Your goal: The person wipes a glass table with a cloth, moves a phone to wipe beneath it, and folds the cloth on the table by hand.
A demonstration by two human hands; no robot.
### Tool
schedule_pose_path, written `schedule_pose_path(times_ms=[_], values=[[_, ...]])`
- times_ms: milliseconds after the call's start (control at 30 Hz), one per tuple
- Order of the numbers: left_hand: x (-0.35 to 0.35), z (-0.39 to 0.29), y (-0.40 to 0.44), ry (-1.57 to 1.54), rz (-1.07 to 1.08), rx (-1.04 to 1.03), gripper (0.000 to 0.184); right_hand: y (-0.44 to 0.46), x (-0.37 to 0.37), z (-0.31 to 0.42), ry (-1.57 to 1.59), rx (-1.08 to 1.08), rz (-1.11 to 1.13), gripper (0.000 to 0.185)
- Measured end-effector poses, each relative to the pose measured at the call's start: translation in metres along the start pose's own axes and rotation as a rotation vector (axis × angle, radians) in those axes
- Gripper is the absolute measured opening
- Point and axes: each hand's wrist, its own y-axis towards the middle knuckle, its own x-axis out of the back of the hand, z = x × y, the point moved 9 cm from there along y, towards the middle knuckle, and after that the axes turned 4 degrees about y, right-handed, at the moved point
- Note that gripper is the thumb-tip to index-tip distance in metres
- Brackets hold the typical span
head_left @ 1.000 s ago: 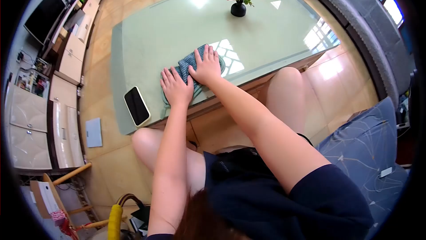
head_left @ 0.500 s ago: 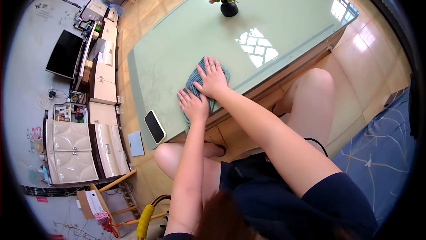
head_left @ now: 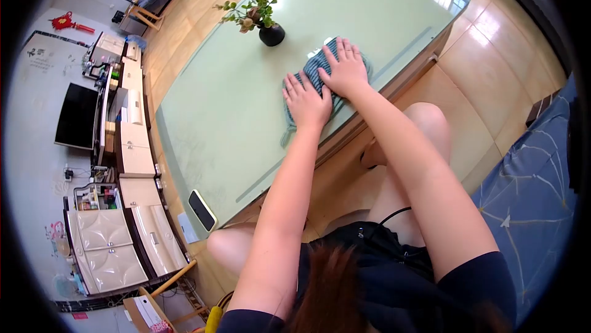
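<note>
Both hands (head_left: 309,105) (head_left: 347,77) flat on striped cloth (head_left: 314,66) (grip spread), long axis slanting away rightward.

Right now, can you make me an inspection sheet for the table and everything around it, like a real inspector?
Surface: table, pale green and glossy, with bright reflections.
Job's things: striped cloth, on the table under both hands.
Clutter: phone at the near left corner; black vase with a plant beyond the cloth.
Hands: left hand and right hand rest on the cloth, fingers extended.
Cables: black cord by the lap, purpose unclear.
Surroundings: TV and cabinets left, tiled floor, blue cover right.
</note>
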Motion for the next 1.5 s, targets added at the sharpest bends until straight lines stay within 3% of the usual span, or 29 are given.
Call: schedule_pose_path(times_ms=[433,967,1500], values=[[0.000,0.004,-0.006,-0.035,0.000,-0.063,0.065,-0.011,-0.003,0.003,-0.081,-0.173,-0.049,0.072],[0.000,0.021,-0.004,0.028,-0.006,0.026,0.068,0.006,-0.011,0.025,0.048,0.039,-0.029,0.069],[-0.026,0.044,0.085,0.082,-0.037,0.118,0.065,0.106,-0.034,0.041,0.042,0.166,0.017,0.065]])
